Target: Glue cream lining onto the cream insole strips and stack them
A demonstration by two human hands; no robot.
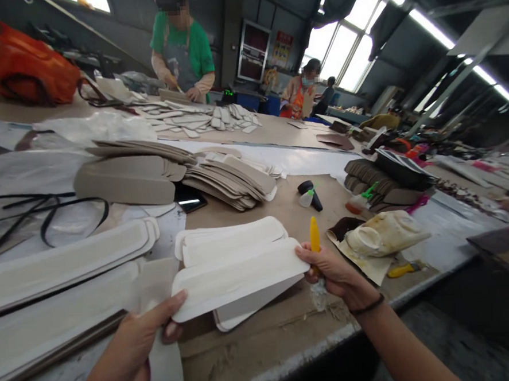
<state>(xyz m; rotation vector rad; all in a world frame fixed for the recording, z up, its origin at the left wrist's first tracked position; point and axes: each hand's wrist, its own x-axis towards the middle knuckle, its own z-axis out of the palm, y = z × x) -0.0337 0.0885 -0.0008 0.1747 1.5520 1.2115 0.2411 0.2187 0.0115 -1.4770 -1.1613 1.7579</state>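
A long white padded strip (238, 275) is held up between both my hands above a small stack of similar white strips (231, 238). My left hand (135, 347) pinches the strip's near end with thumb on top. My right hand (332, 272) grips the far end and also clasps a yellow-handled brush (314, 235), whose handle sticks up past the fingers.
Long white strips (65, 265) lie at the left. Grey cut pieces (150, 174) are stacked behind, next to a phone (190, 201). A glue-caked container (386, 233) and small bottle (309, 196) sit right. Another person in green (181, 51) works at the far table end.
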